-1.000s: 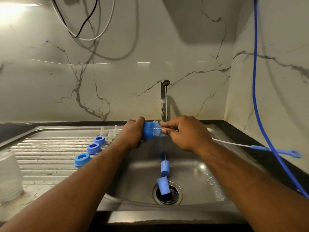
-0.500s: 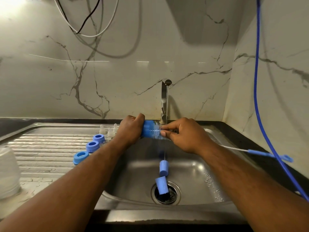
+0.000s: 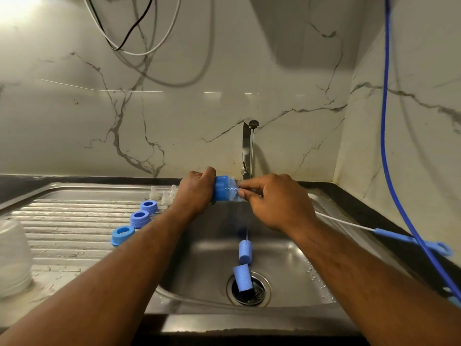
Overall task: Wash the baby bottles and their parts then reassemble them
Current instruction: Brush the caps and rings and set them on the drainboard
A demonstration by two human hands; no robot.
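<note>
Clear bottle [image 3: 13, 255]: stands at the far left edge on the drainboard, well apart from both hands.
Blue collar rings [image 3: 139, 218]: three in a diagonal row on the ribbed drainboard [image 3: 62, 221], left of and below the left hand's fingers.
Clear teats [image 3: 163, 194]: three small ones upright at the back of the drainboard, just left of the left hand.
Left hand [image 3: 195, 193]: fingers curled tight around a blue cap [image 3: 220, 192], held on its side over the sink basin [image 3: 204, 265], open end toward the right hand.
Bottle brush [image 3: 234, 191]: bristles sit in the mouth of the blue cap, between the two hands; the thin white stem runs out past the right wrist to a blue handle [image 3: 411, 242] lying over the counter edge.
Tap [image 3: 247, 151]: directly behind the fingers of both hands; a thin stream of water falls just by the right fingertips.
Right hand [image 3: 277, 201]: thumb and fingers pinched narrow on the brush stem, right beside the bristles.
Loose blue caps [image 3: 245, 252]: two lie in the basin below both hands, the nearer one [image 3: 242, 277] resting on the drain [image 3: 259, 293].
Blue cable [image 3: 385, 146]: hangs along the right wall, well right of the right hand.
</note>
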